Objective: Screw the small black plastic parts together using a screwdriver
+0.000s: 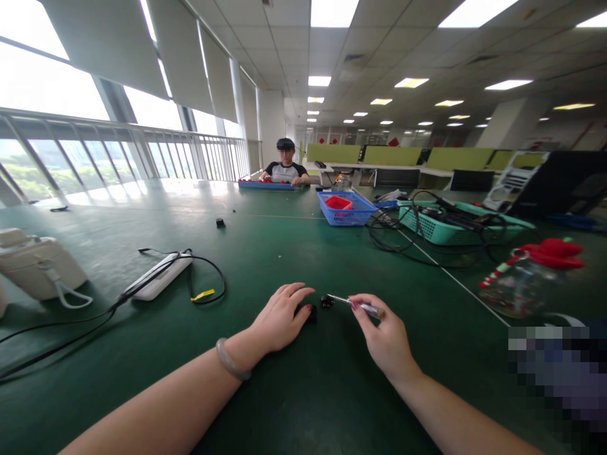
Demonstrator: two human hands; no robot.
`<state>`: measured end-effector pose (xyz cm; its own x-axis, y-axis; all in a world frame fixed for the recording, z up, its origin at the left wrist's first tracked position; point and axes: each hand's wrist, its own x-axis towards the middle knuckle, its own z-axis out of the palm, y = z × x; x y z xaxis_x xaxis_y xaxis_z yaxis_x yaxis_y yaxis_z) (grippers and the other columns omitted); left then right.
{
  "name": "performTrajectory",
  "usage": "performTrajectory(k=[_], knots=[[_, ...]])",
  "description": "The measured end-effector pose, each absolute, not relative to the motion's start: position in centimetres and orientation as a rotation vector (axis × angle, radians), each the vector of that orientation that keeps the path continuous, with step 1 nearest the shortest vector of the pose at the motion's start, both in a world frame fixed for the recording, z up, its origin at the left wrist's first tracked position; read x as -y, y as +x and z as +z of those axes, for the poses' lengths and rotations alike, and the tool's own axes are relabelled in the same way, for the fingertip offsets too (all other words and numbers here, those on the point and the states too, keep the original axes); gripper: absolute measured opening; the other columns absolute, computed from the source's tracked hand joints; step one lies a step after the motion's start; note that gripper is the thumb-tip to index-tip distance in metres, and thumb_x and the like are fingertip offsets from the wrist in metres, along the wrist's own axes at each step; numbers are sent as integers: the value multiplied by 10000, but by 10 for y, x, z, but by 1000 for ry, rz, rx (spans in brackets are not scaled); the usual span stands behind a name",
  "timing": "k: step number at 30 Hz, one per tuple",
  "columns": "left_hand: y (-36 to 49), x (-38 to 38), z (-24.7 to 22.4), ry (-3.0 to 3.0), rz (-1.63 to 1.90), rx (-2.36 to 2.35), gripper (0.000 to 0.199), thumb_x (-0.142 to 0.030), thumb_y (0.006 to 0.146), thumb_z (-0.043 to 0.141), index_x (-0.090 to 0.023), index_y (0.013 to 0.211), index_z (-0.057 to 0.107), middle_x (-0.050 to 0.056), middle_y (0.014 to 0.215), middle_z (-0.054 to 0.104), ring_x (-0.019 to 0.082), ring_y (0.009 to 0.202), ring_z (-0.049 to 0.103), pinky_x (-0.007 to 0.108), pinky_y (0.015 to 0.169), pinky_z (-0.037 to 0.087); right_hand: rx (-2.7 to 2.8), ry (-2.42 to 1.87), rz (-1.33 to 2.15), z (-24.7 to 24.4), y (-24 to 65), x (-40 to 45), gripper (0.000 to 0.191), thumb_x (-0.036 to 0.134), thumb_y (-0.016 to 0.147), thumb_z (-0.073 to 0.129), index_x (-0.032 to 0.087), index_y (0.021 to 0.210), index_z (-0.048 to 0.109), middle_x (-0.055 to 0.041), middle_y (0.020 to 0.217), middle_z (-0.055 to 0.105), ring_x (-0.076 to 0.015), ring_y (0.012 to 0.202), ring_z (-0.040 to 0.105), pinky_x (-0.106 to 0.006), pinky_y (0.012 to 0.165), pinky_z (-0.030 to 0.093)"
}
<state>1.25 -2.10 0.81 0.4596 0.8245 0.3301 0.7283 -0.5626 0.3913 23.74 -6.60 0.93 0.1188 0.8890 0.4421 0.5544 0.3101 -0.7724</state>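
My right hand (386, 338) grips a small screwdriver (372, 309), its thin metal shaft pointing left. The tip reaches a small black part (327, 301) on the green table (265, 240). To the left of that part, my left hand (284, 316) rests low over the table, fingers stretched to the right. Under its thumb and fingers lies a black block (312, 315), partly hidden; whether the fingers grip it is hard to tell. A grey bangle circles my left wrist.
At left are a white power strip (161, 276) with black cables and a beige bottle (40, 265). A small black piece (220, 222) lies ahead. Right hold a blue basket (348, 217), a green basket (446, 232) with cables, and a red-lidded jar (531, 284). A person (285, 169) sits opposite.
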Motion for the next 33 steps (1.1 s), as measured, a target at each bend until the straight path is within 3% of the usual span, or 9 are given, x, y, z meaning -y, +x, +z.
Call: performTrajectory(k=[4, 15, 21, 27, 33], knots=[[13, 24, 8, 2597, 588, -1104, 398, -439, 920, 484, -316, 1295, 532, 39, 1386, 505, 254, 1331, 389, 462, 1131, 310, 1553, -1371, 397, 9, 237, 66, 254, 442, 887, 539, 233, 933, 675, -66, 948, 695, -253, 889, 647, -380, 796, 500], [13, 21, 7, 2573, 674, -1180, 181, -377, 876, 574, -240, 992, 602, 34, 1138, 639, 241, 1162, 507, 451, 1048, 368, 1596, -1321, 370, 14, 235, 71, 266, 443, 889, 537, 216, 886, 676, -71, 873, 699, -257, 847, 658, -378, 747, 524], [12, 22, 7, 2530, 669, -1181, 306, -455, 867, 569, -252, 1096, 584, 49, 1139, 634, 257, 1169, 504, 472, 1053, 351, 1615, -1262, 340, 13, 236, 75, 263, 440, 896, 530, 214, 894, 666, -81, 895, 692, -267, 895, 652, -370, 717, 533], [11, 23, 10, 2580, 582, -1109, 432, -468, 862, 575, -323, 1268, 541, 37, 1232, 609, 264, 1219, 471, 498, 1094, 286, 1515, -1281, 337, 13, 238, 74, 261, 437, 896, 523, 205, 889, 642, -73, 846, 685, -249, 811, 656, -366, 705, 534], [12, 24, 11, 2628, 529, -1049, 377, -458, 867, 576, -346, 1227, 588, 32, 1243, 593, 266, 1212, 469, 501, 1089, 282, 1511, -1294, 353, 15, 236, 74, 272, 462, 889, 513, 218, 874, 632, -70, 829, 686, -252, 775, 661, -361, 667, 533]])
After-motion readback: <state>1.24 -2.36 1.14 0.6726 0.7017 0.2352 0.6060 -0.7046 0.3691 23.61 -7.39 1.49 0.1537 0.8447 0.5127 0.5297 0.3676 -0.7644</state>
